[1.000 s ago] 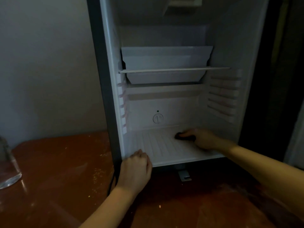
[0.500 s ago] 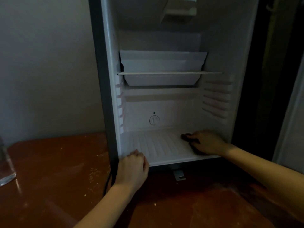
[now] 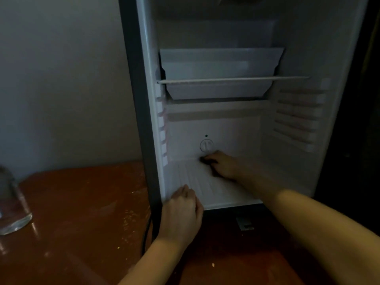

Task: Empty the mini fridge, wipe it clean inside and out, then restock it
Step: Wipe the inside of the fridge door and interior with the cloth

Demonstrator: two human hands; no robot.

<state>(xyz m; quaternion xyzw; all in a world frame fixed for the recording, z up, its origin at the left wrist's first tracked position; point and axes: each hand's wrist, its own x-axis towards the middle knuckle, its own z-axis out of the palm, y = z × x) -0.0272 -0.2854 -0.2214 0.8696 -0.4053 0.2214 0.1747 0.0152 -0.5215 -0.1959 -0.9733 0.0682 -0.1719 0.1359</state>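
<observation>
The right grip (image 3: 224,165) is deep inside the mini fridge (image 3: 148,99), low on the ribbed floor (image 3: 195,179) and close to the back wall. Its fingers are curled round a small dark thing (image 3: 206,160), a cloth or a sponge; the dim light does not tell which. Just above this grip, on the back wall, sits a round dial (image 3: 206,145). Higher up, a thin shelf bar (image 3: 232,80) crosses in front of a white tray (image 3: 220,58). The left grip (image 3: 181,208) is nearer to the person and to the left of the right one, with its fingers bent over the front lip of the fridge floor at the left corner. Just left of it a dark cable (image 3: 146,233) runs down beside the fridge frame onto the reddish bench (image 3: 82,202). Far to the left stands a clear glass jar (image 3: 12,206). To its right, under the fridge, a small metal bracket (image 3: 244,223) shows.
</observation>
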